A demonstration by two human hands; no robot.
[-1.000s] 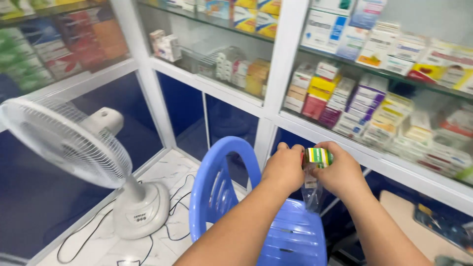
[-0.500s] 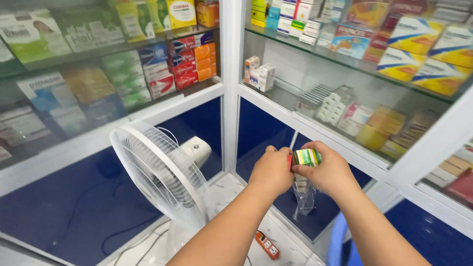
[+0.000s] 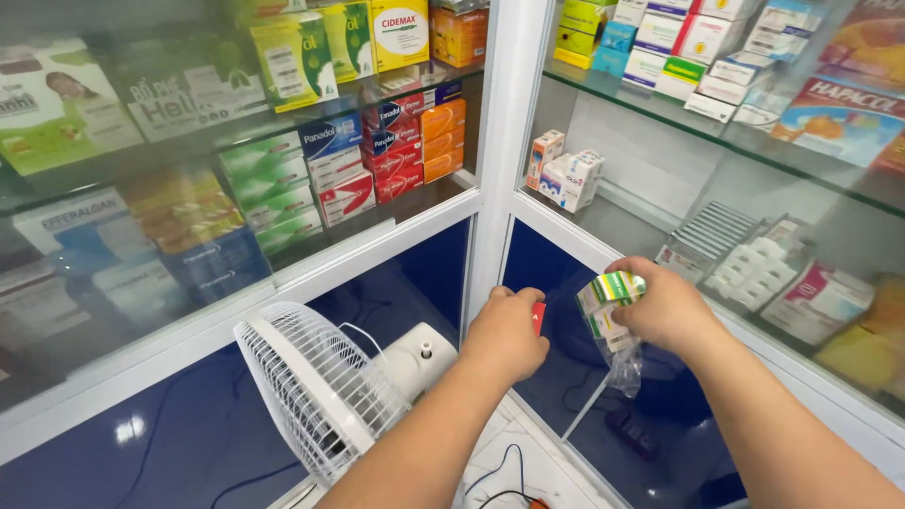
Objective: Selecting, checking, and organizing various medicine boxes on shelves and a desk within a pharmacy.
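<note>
Both hands are working in front of a glass-fronted cabinet with white frames. The left hand (image 3: pixel 509 332) is clenching around a small red item (image 3: pixel 538 317); only a sliver of red is showing past the fingers, kind not clear. The right hand (image 3: pixel 666 307) is grasping a small green and white box (image 3: pixel 613 288) near its top, fingers wrapping the far side. A clear plastic wrapper (image 3: pixel 624 363) is hanging down from under the box, crumpled. The two hands are sitting near each other, not touching, the red item just left of the box.

A white upright frame post (image 3: pixel 506 113) is standing just beyond the hands, splitting the cabinet into left and right parts. A white electric fan (image 3: pixel 325 388) is standing low at the left, its grille tilting toward the camera, its motor housing just left of the left wrist. Black cables (image 3: pixel 490 476) are lying on the floor under the forearms.

On the left shelves stacks of red and orange boxes (image 3: pixel 405 151) are sitting behind glass, green boxes beside them further left. On the right shelf a few white and orange boxes (image 3: pixel 564 174) are standing far behind the hands, and rows of white blister-style packs (image 3: pixel 754 269) are lying just right of the right hand, behind the glass. Dark blue panels (image 3: pixel 424 273) are filling the lower cabinet fronts
</note>
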